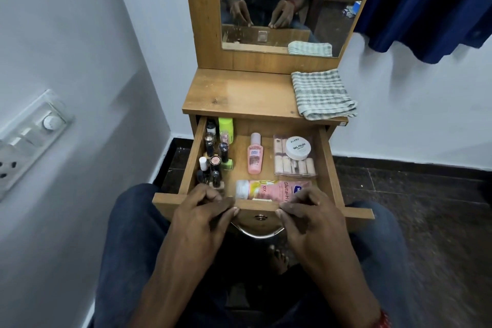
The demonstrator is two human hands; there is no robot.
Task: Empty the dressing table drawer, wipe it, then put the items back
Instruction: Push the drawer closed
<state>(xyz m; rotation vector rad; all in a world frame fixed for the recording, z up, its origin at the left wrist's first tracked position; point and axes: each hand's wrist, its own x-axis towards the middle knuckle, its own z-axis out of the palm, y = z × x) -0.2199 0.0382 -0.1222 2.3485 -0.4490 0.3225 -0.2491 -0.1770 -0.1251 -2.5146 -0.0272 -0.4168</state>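
Now my left hand [205,210] and right hand [303,208], apart, grip the drawer [326,157] front; I should pull evenly, so the upright bottles [214,160] at left stay standing.

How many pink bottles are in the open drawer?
2. A small pink bottle lies in the middle of the drawer. A bigger pink bottle lies on its side along the front edge, partly behind the right hand. Others may be hidden.

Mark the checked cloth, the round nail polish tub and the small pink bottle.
checked cloth [322,93], head view, middle of the folded top face
round nail polish tub [298,147], head view, white lid
small pink bottle [255,157], head view, labelled body
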